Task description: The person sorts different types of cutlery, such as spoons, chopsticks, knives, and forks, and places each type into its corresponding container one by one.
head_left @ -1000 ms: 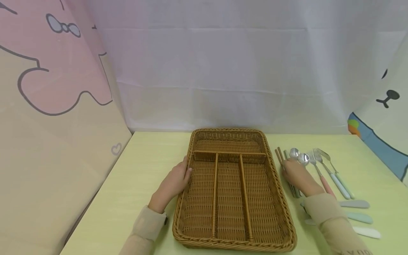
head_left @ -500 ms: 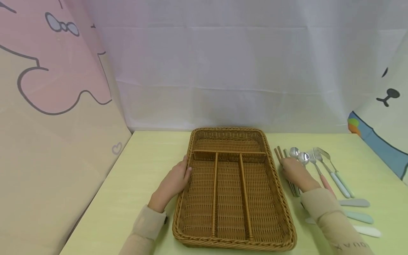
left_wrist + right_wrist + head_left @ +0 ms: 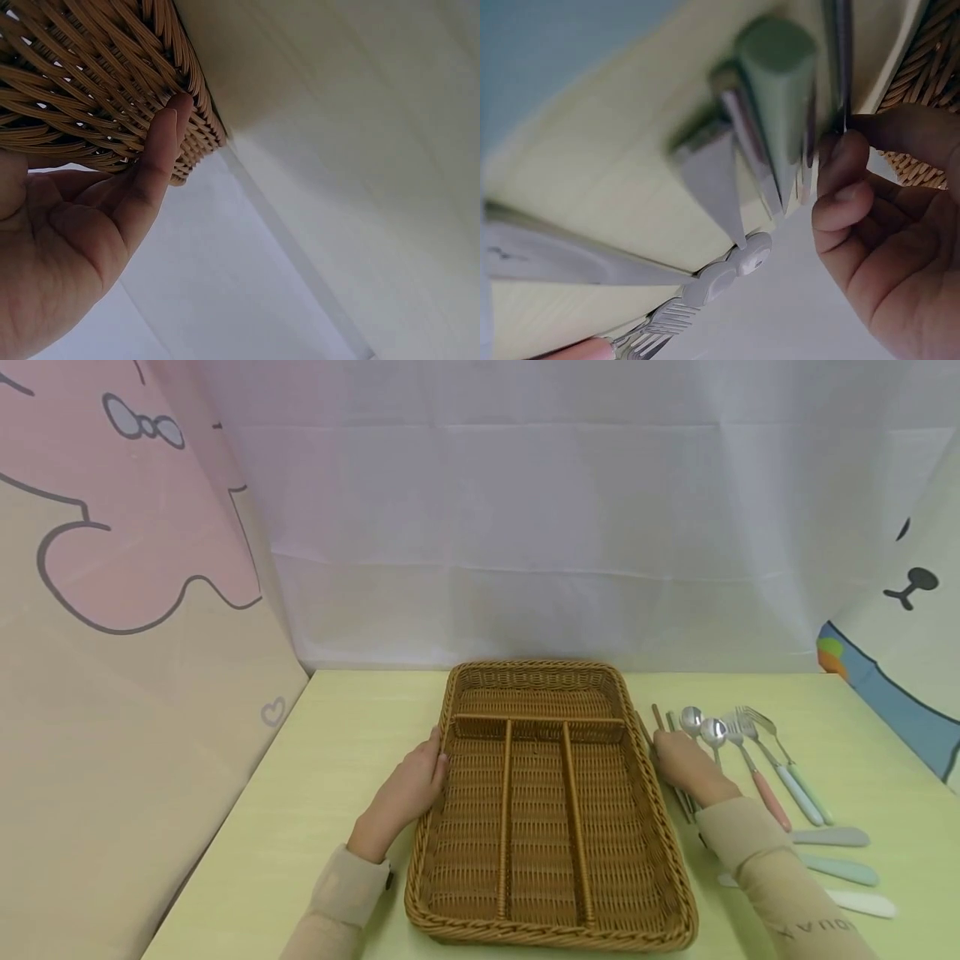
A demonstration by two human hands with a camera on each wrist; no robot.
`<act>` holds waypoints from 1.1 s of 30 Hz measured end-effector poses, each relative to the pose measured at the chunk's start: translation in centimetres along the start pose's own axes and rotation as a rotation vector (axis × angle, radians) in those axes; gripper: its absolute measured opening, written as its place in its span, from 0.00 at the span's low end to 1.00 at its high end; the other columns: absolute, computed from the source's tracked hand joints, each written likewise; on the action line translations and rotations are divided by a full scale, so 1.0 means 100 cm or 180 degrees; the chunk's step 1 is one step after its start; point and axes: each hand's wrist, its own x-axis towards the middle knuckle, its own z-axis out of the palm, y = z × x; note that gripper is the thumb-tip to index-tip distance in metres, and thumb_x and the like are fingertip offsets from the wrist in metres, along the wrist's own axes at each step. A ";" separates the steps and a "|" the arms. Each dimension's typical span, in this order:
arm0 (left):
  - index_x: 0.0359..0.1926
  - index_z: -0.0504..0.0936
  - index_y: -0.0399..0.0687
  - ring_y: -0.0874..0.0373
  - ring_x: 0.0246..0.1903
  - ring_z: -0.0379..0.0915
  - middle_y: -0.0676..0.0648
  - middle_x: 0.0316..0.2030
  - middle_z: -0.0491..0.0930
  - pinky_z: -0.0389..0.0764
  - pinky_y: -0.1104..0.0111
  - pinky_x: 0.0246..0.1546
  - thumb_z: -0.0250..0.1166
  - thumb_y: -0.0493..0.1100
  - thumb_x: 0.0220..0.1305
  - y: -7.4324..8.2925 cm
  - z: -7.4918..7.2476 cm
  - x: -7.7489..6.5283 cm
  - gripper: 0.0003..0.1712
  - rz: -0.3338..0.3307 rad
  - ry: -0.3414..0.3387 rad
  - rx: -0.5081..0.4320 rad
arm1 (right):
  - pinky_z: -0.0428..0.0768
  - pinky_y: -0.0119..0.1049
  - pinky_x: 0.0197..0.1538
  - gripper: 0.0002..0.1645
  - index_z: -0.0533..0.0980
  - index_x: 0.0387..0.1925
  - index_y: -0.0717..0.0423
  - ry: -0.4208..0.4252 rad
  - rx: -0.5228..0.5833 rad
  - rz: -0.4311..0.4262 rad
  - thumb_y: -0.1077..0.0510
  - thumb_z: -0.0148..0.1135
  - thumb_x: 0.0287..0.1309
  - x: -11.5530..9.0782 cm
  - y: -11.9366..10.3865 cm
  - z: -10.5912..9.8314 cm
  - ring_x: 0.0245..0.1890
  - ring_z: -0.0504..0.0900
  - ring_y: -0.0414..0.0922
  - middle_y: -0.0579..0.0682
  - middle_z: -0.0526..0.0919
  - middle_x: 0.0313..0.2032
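A brown wicker basket (image 3: 536, 931) with dividers lies on the table. My left hand (image 3: 405, 789) holds its left side, thumb at the rim and fingers against the woven outer wall (image 3: 90, 90). At the basket's right side, my right hand (image 3: 686, 764) pinches a slim chopstick (image 3: 842, 56) between thumb and fingers; its brown end (image 3: 642, 727) shows past the hand, close to the rim. Another brown chopstick (image 3: 657, 717) and a green-handled piece (image 3: 776, 90) lie beside that hand. Two spoons (image 3: 713, 732) with round silver bowls are just to its right.
Several forks (image 3: 757, 743) with pink, pale blue and green handles fan out right of the spoons. Below them lie three knives with grey (image 3: 832, 836), mint (image 3: 843, 869) and white (image 3: 862, 903) handles, partly behind the right sleeve. A pale curtain (image 3: 540, 527) hangs behind the table.
My right hand has moved slightly left toward the basket, bringing one brown chopstick away from the other. The left hand and basket have stayed in place.
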 end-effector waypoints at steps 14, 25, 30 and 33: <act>0.66 0.49 0.26 0.38 0.55 0.65 0.27 0.59 0.65 0.73 0.50 0.52 0.43 0.41 0.71 0.000 0.000 0.000 0.30 -0.0050 -0.0019 0.0023 | 0.78 0.50 0.22 0.13 0.67 0.19 0.67 0.0072 -0.0193 0.0089 0.74 0.40 0.55 0.005 0.000 0.006 0.18 0.74 0.54 0.62 0.74 0.17; 0.65 0.50 0.25 0.39 0.54 0.66 0.27 0.57 0.67 0.74 0.51 0.51 0.44 0.40 0.70 -0.001 0.001 0.000 0.29 -0.0003 0.0018 0.0024 | 0.74 0.46 0.20 0.16 0.65 0.14 0.62 0.0195 -0.0102 0.0130 0.75 0.41 0.53 0.005 -0.003 0.006 0.15 0.70 0.48 0.57 0.72 0.14; 0.65 0.50 0.25 0.39 0.53 0.67 0.27 0.57 0.67 0.74 0.51 0.50 0.43 0.40 0.70 0.000 0.000 0.000 0.29 -0.0003 0.0028 0.0040 | 0.69 0.40 0.18 0.14 0.62 0.12 0.59 0.0229 0.0028 0.0194 0.74 0.48 0.43 0.004 0.000 0.003 0.14 0.65 0.45 0.52 0.67 0.12; 0.65 0.50 0.25 0.39 0.53 0.67 0.27 0.57 0.67 0.74 0.51 0.50 0.43 0.40 0.70 -0.001 0.001 0.001 0.29 -0.0012 0.0027 0.0045 | 0.65 0.35 0.16 0.16 0.60 0.10 0.56 0.0195 0.0116 0.0264 0.72 0.51 0.41 0.003 0.000 -0.001 0.12 0.61 0.42 0.48 0.63 0.11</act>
